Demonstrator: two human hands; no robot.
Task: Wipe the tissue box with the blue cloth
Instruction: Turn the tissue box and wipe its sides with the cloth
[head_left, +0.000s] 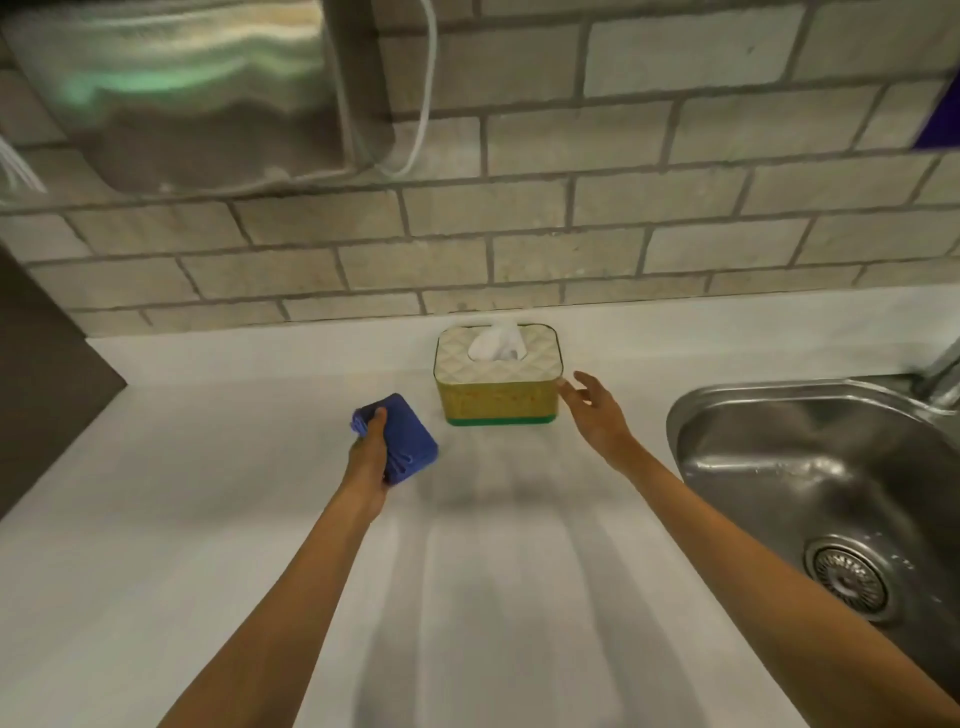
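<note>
My left hand (370, 452) is closed around the blue cloth (400, 439), folded into a thick pad; my thumb lies over its top and the rest of the pad sticks out to the right of my fingers, held just above the white counter (208, 493). The tissue box (498, 376) stands ahead and to the right of that grip, near the cloth but not touching it, upright against the back of the counter below the brick wall (571, 208), with a white tissue (498, 343) poking up from the opening in its quilted lid. My right hand (597, 415) is open and holding nothing, fingers spread, its fingertips (566, 389) just beside the box's right front corner; I cannot tell whether they touch it. To the right of that hand sits the steel sink (727, 415).
</note>
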